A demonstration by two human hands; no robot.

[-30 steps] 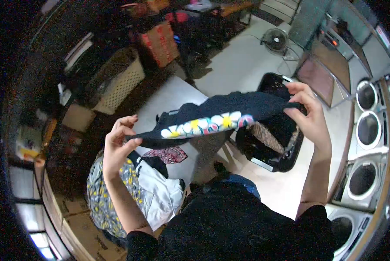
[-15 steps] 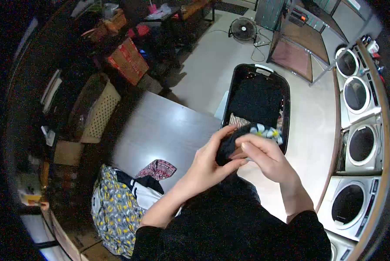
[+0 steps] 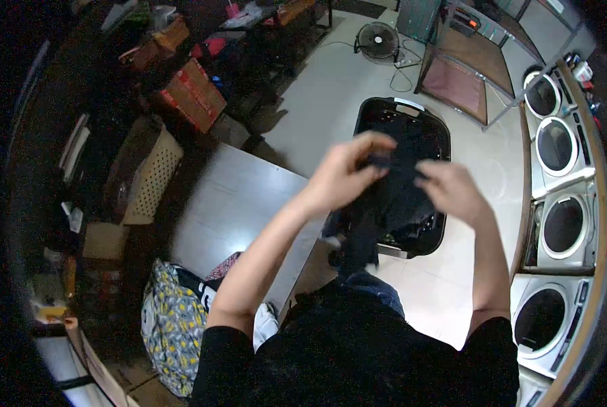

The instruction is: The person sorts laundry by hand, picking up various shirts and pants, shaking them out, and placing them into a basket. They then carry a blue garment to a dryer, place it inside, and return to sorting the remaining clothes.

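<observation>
Dark cloth [image 3: 366, 230] hangs from my left hand [image 3: 349, 171], whose fingers are pinched on it above the near left part of a black basket [image 3: 446, 136]. My right hand [image 3: 452, 190] is over the basket's right side, fingers curled and blurred; whether they grip the dark cloth is unclear. More dark clothing lies inside the basket, hard to separate from the held piece. A grey and yellow patterned cloth [image 3: 174, 325] is heaped at the lower left, beside a red patterned piece [image 3: 223, 266].
A grey tabletop [image 3: 242, 197] is left of the basket. Front-loading machines [image 3: 564, 227] line the right side. A fan [image 3: 378, 41] with a cable stands ahead, near a metal-framed rack [image 3: 452, 88]. A beige perforated basket [image 3: 155, 176] and a red-brown box [image 3: 193, 95] are at left.
Both hands have moved forward and apart over the basket. The dark cloth now hangs stretched downward, and the floral piece between the hands is no longer visible.
</observation>
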